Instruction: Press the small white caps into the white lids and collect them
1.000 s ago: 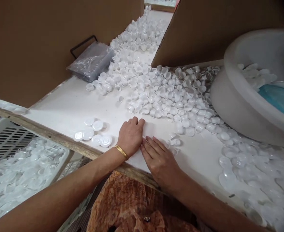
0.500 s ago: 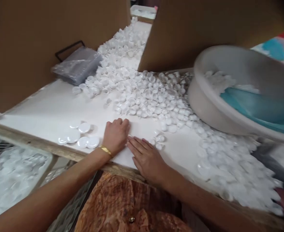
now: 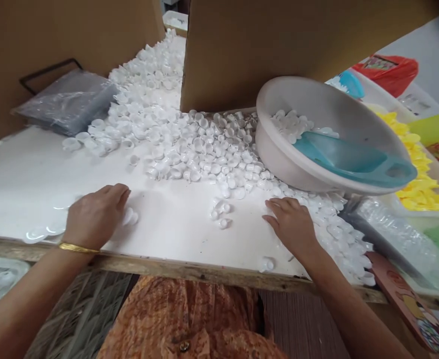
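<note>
My left hand [image 3: 95, 213] is low over the left of the white table with its fingers curled. A small white plastic piece [image 3: 130, 217] shows at its thumb side, apparently in its grip; the fingertips are mostly hidden. Flat, glossy white discs [image 3: 38, 233] lie to its left, partly behind the hand. My right hand [image 3: 293, 224] is open, fingers forward, at the edge of a heap of small white plastic cups [image 3: 204, 144]. Between the hands lie several loose white cups [image 3: 223, 223], and a single white cup [image 3: 267, 264] sits near the front edge.
A large white basin [image 3: 279, 142] holding a blue scoop [image 3: 342, 154] rests on the heap at right. Cardboard panels [image 3: 260, 55] stand behind. A clear plastic package [image 3: 70, 99] lies back left. Yellow pieces [image 3: 409, 149] fill a tray at far right; the table's wooden edge [image 3: 204, 271] runs in front.
My hands, together half a second ago, are now far apart: the left has gone left toward the discs, the right has gone right to the heap. The view has swung rightward.
</note>
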A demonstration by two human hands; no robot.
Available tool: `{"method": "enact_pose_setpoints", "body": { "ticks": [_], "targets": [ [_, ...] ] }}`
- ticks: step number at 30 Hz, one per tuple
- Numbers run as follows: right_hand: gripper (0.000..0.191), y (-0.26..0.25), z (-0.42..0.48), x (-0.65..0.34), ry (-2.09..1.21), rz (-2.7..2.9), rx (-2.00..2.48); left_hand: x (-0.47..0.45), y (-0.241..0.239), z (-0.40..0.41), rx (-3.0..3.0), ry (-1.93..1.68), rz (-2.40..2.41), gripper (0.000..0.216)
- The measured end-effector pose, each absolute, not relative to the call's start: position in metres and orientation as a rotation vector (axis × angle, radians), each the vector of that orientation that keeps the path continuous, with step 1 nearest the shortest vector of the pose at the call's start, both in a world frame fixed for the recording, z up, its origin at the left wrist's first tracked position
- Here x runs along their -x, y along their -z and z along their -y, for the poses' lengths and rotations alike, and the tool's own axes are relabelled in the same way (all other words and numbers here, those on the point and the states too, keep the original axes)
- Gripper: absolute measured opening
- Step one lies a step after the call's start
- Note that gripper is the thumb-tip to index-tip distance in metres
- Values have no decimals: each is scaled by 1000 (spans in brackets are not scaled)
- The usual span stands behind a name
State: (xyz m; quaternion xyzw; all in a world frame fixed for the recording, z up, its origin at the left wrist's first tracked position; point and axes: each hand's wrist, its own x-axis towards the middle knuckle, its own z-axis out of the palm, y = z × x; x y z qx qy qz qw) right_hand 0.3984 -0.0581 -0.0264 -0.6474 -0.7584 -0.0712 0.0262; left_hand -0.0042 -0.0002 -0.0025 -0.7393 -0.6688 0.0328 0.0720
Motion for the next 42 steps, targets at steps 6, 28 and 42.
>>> {"method": "enact_pose_setpoints", "body": {
  "ticks": [6,28,42],
  "targets": [
    [23,25,52,-373,322,2396,1925,-67,10,11,2677,388,1832,32],
    [20,10,49,-241,-1549,1063,1503,-65,14,30,2898,464,1940,25],
    [12,27,23,-210,-1507,1245,1615,-35,7,23,2632,489,2062,27]
  ]
}}
